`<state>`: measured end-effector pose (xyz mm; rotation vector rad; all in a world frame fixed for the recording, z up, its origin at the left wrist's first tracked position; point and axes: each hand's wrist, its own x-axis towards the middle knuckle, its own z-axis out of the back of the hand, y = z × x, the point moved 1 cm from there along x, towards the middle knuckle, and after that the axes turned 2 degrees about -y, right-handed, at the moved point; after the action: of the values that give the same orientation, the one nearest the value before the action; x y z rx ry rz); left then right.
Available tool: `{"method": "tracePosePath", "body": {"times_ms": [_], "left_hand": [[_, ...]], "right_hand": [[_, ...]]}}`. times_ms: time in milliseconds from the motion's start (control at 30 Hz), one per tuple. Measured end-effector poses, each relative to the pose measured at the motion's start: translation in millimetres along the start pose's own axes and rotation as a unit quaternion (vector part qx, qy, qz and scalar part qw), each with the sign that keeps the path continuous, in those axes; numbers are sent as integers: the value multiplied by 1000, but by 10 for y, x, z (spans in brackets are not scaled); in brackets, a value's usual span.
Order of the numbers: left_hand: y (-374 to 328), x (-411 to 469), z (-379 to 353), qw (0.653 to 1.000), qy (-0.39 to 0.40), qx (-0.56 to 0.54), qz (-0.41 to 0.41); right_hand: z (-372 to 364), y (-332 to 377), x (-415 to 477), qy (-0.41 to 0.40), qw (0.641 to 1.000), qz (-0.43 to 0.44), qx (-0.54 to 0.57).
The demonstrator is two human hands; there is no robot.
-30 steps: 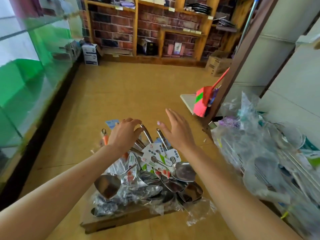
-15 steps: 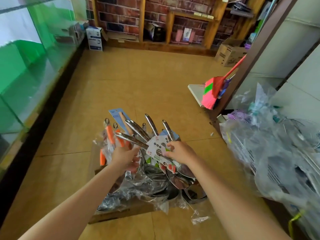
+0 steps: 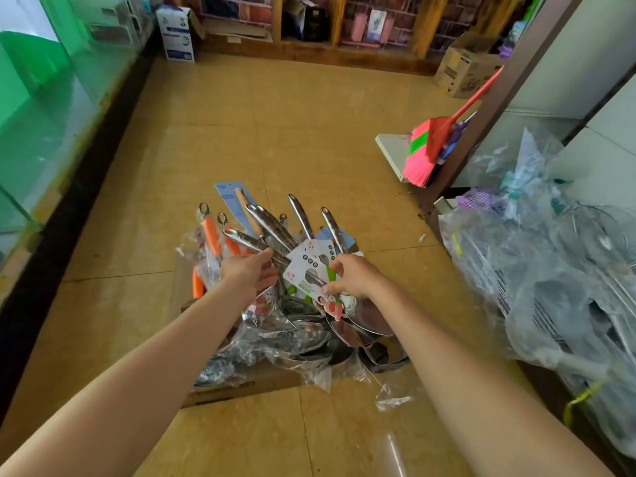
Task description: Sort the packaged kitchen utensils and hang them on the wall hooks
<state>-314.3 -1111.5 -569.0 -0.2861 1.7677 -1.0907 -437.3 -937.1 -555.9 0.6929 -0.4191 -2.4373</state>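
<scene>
Close to the person, a flat cardboard box (image 3: 237,390) lies on the floor. The packaged utensils (image 3: 303,339) are heaped in it, with their shiny bowls at the near end, wrapped in crinkly clear plastic. They mostly lie the same way. I think that is so the handles fan out and are easy to grab.

Just past the bowls are the two hands. The left hand (image 3: 247,273) has its thumb on top and its fingers curled under a steel handle (image 3: 251,241) that points off to 10 o'clock. The right hand (image 3: 354,275) pinches a white card label (image 3: 306,270) between thumb and fingers. The card sits on a handle, so I think one hand steadies the bunch while the other picks out one tool to sort.

The pile is right under both hands. The bowls are at 6 o'clock from them and the handle tips at 12 o'clock. Some orange handles (image 3: 210,235) stick up at 10 o'clock from the left hand.

At 3 o'clock, well apart, big clear bags (image 3: 550,287) hold more tools. Farther off at 1 o'clock, a pink broom (image 3: 426,149) leans on a post, out of the way. No wall hooks show, so hanging has not started.
</scene>
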Motion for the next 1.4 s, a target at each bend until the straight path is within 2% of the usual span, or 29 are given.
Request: {"method": "tracePosePath", "body": {"times_ms": [100, 333, 667, 833, 1067, 1400], "left_hand": [[3, 6, -66, 1000, -25, -13, -3], [-37, 77, -24, 1000, 12, -13, 19], [-224, -121, -216, 998, -11, -21, -55], [-433, -349, -360, 995, 7, -16, -97], [-752, -966, -864, 982, 68, 19, -177], [-893, -2363, -1965, 933, 202, 79, -286]], "right_hand": [[3, 6, 39, 17, 1000, 0, 6], [47, -4, 35, 56, 993, 22, 99], [170, 57, -209, 67, 970, 53, 228], [390, 60, -424, 54, 958, 78, 272], [859, -171, -910, -13, 943, 101, 318], [1596, -834, -2178, -179, 920, 85, 337]]}}
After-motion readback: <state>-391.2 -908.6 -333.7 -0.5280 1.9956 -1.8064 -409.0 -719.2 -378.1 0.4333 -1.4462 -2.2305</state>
